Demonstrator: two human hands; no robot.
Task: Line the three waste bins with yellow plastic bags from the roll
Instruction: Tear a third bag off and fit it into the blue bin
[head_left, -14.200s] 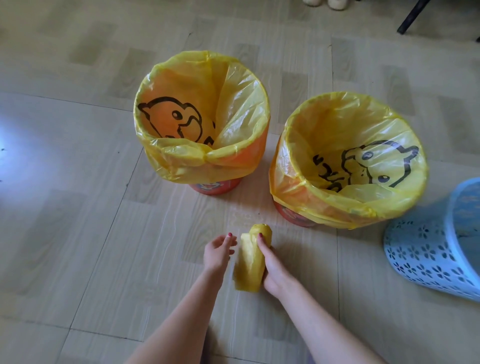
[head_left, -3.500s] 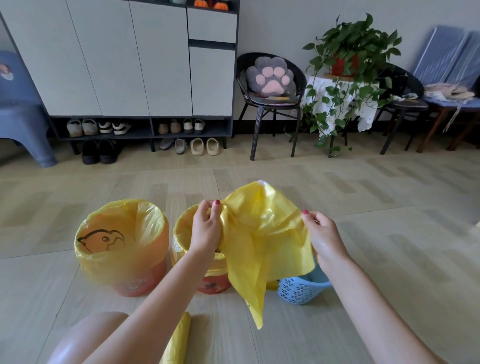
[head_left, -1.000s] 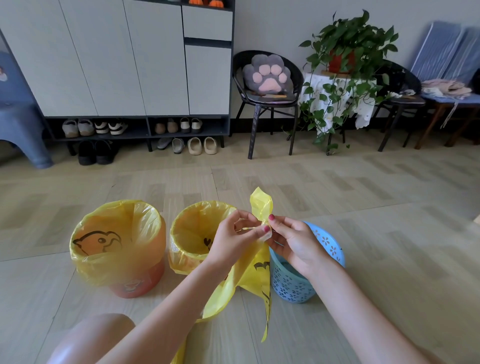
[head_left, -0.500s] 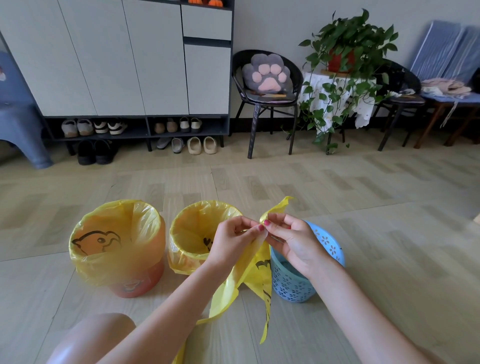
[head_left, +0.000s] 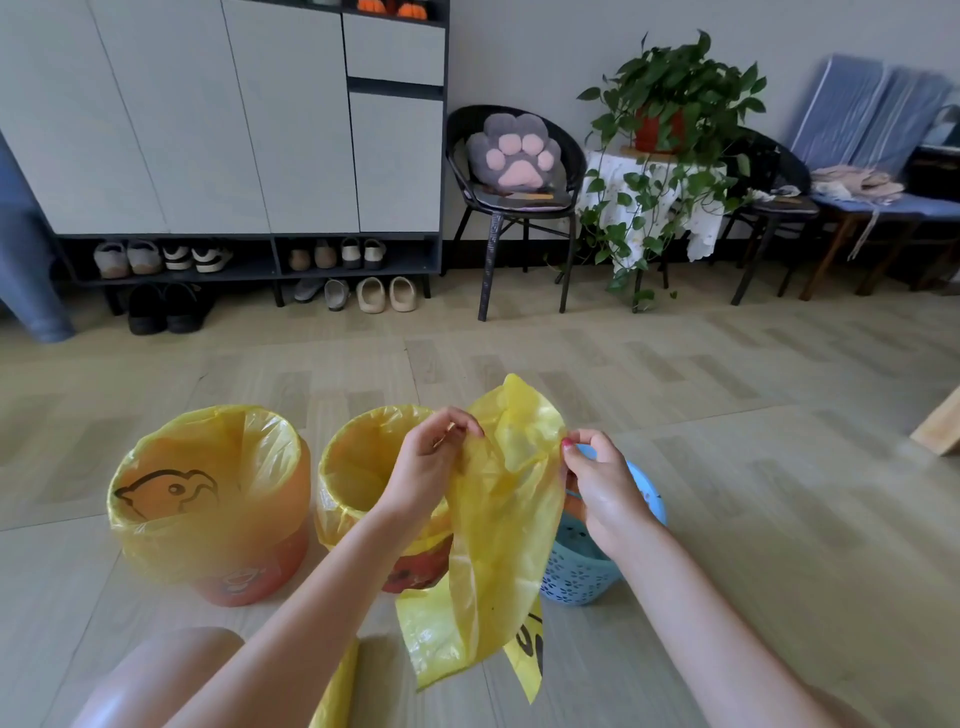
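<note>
A loose yellow bag (head_left: 498, 525) hangs between my hands, its mouth pulled partly apart at the top. My left hand (head_left: 428, 467) pinches its left edge and my right hand (head_left: 602, 488) pinches its right edge. Behind the bag stands a blue perforated bin (head_left: 576, 571) with no liner, mostly hidden by the bag and my right hand. Two orange bins stand to its left, the left one (head_left: 208, 499) and the middle one (head_left: 363, 478), each lined with a yellow bag. A yellow strip from the roll (head_left: 337, 691) shows under my left forearm.
My bare knee (head_left: 156, 675) is at the bottom left. At the back stand a white shoe cabinet (head_left: 234, 119) with shoes under it, a black chair (head_left: 514, 197) with a paw cushion, a potted plant (head_left: 670, 130) and more chairs. A wooden edge (head_left: 940, 426) juts in at the right.
My hands have moved apart, spreading the top of the yellow bag, which was bunched between touching fingers half a second ago. The bins have not moved.
</note>
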